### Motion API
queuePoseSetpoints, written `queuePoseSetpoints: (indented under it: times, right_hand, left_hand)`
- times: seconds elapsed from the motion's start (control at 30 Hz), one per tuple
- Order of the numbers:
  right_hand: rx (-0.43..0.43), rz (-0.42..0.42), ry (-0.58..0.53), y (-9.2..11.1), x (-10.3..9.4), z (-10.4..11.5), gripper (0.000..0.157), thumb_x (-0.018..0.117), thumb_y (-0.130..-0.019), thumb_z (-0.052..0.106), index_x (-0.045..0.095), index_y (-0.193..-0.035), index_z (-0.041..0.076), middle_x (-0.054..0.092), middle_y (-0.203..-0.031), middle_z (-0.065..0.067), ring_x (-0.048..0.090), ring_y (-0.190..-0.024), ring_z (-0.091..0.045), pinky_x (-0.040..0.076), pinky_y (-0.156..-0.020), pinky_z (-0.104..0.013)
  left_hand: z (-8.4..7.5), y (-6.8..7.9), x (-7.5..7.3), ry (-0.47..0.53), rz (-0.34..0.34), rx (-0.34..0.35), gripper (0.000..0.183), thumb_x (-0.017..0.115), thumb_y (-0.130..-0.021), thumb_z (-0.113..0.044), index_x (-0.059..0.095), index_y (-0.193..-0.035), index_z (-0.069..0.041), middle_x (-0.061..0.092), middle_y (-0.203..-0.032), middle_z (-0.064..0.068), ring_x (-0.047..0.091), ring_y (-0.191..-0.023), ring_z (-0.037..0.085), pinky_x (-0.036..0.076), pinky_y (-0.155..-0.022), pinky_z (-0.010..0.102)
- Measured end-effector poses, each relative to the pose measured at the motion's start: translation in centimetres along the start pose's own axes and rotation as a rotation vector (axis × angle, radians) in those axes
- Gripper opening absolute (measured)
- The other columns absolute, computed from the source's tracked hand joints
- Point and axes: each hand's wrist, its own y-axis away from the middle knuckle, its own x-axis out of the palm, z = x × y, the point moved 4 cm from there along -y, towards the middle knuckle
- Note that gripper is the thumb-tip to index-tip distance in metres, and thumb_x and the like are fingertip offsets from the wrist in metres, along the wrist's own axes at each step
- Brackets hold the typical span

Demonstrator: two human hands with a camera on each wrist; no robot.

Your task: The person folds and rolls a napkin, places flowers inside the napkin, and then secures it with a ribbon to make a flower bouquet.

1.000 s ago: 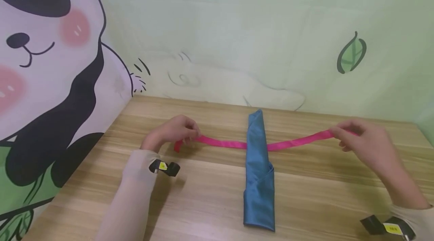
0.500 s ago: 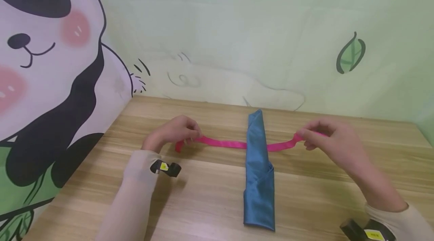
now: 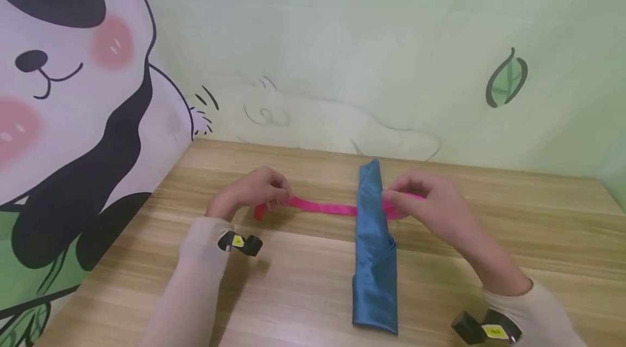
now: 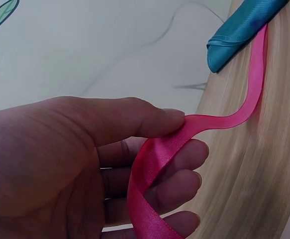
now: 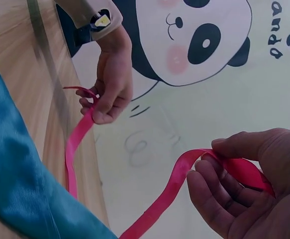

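Observation:
A folded blue satin cloth (image 3: 375, 271) lies lengthwise on the table. A pink ribbon (image 3: 325, 208) passes beneath it and comes out on both sides. On the left, my left hand (image 3: 259, 187) pinches the ribbon between thumb and fingers, and a short tail hangs past them; the left wrist view shows the ribbon (image 4: 157, 154) draped over the curled fingers. My right hand (image 3: 430, 203) pinches the other end of the ribbon (image 5: 172, 186), raised right beside the cloth's right edge. In the right wrist view this end arches up from the cloth (image 5: 15, 164) into the fingers.
The wooden table (image 3: 293, 276) reaches back to a pale green wall (image 3: 342, 37) with a painted leaf (image 3: 507, 78). A large panda picture (image 3: 98, 119) stands along the left side. Each wrist carries a small black camera (image 3: 239, 243).
My right hand has moved left with its ribbon end, from far right to beside the cloth, so the ribbon there is bunched and slack. The left hand and cloth have stayed in place.

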Motion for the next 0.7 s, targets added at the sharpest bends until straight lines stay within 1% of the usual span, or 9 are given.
queuePoseSetpoints:
  times: [0.07,0.13,0.27,0.33,0.47,0.53,0.57,0.63,0.7]
  right_hand:
    - [-0.008,0.025,-0.025,-0.3,0.8,0.2,0.020,0.077,-0.099,0.020,0.074,-0.107,0.001,0.077,-0.094,-0.007,0.075,-0.083,-0.023,0.062,-0.080,-0.036]
    - [-0.010,0.043,-0.027,-0.6,1.5,0.3,0.019,0.077,-0.099,0.019,0.074,-0.106,0.002,0.076,-0.094,-0.007,0.074,-0.083,-0.024,0.062,-0.079,-0.039]
    - [-0.022,0.075,-0.011,-1.2,3.0,0.6,0.015,0.078,-0.098,0.017,0.075,-0.105,0.004,0.074,-0.092,-0.006,0.071,-0.081,-0.028,0.062,-0.076,-0.043]
    - [-0.026,0.096,0.000,-1.5,3.9,0.7,0.013,0.078,-0.098,0.016,0.076,-0.104,0.005,0.075,-0.091,-0.004,0.071,-0.080,-0.026,0.061,-0.076,-0.045]
    - [-0.033,0.144,-0.025,-1.9,5.9,0.9,0.011,0.078,-0.097,0.013,0.076,-0.102,0.004,0.075,-0.089,-0.003,0.072,-0.079,-0.025,0.062,-0.077,-0.047]
    - [-0.037,0.163,-0.037,-2.0,7.0,0.9,0.009,0.079,-0.097,0.013,0.076,-0.100,0.005,0.073,-0.086,-0.002,0.070,-0.076,-0.023,0.061,-0.073,-0.042]
    - [-0.041,0.175,-0.048,-2.1,7.5,1.0,0.009,0.079,-0.097,0.012,0.076,-0.099,0.004,0.072,-0.084,-0.002,0.068,-0.074,-0.022,0.060,-0.070,-0.039]
    - [-0.048,0.198,-0.059,-2.3,8.5,0.8,0.008,0.078,-0.097,0.011,0.076,-0.098,0.004,0.071,-0.082,-0.002,0.065,-0.071,-0.018,0.057,-0.067,-0.034]
    - [-0.058,0.225,-0.071,-2.5,9.6,0.6,0.006,0.078,-0.097,0.009,0.075,-0.096,0.004,0.071,-0.080,-0.003,0.065,-0.070,-0.018,0.055,-0.064,-0.030]
  left_hand:
    - [-0.1,0.1,0.0,0.002,0.000,-0.002,0.013,0.067,-0.102,-0.013,0.076,-0.103,-0.003,0.069,-0.088,0.014,0.060,-0.065,0.023,0.046,-0.048,0.030]
    - [-0.1,0.1,-0.1,0.003,0.001,0.000,0.014,0.067,-0.102,-0.012,0.076,-0.104,-0.003,0.069,-0.089,0.015,0.061,-0.069,0.025,0.046,-0.048,0.030]
    - [-0.2,0.1,-0.2,-0.003,-0.006,0.013,0.013,0.067,-0.101,-0.013,0.076,-0.102,-0.003,0.069,-0.088,0.015,0.062,-0.070,0.026,0.046,-0.048,0.029]
    - [-0.2,0.0,-0.2,-0.008,-0.009,0.020,0.013,0.067,-0.101,-0.013,0.076,-0.101,-0.003,0.069,-0.087,0.014,0.063,-0.070,0.027,0.046,-0.048,0.029]
    - [-0.1,0.2,-0.2,-0.011,-0.011,0.016,0.013,0.067,-0.101,-0.012,0.076,-0.102,-0.004,0.070,-0.089,0.014,0.064,-0.075,0.030,0.046,-0.049,0.029]
    - [-0.1,0.4,-0.2,-0.008,-0.010,0.015,0.013,0.067,-0.101,-0.011,0.076,-0.103,-0.003,0.070,-0.089,0.014,0.064,-0.076,0.030,0.046,-0.048,0.029]
    - [-0.1,0.4,-0.2,-0.006,-0.010,0.014,0.013,0.067,-0.101,-0.011,0.076,-0.103,-0.003,0.070,-0.089,0.013,0.064,-0.074,0.030,0.046,-0.048,0.029]
    - [-0.1,0.4,-0.2,-0.005,-0.010,0.019,0.013,0.067,-0.100,-0.011,0.076,-0.103,-0.002,0.069,-0.086,0.012,0.062,-0.071,0.029,0.046,-0.047,0.029]
    - [-0.1,0.4,-0.2,-0.001,-0.009,0.026,0.014,0.066,-0.100,-0.010,0.076,-0.103,-0.001,0.068,-0.085,0.012,0.061,-0.069,0.028,0.046,-0.047,0.030]
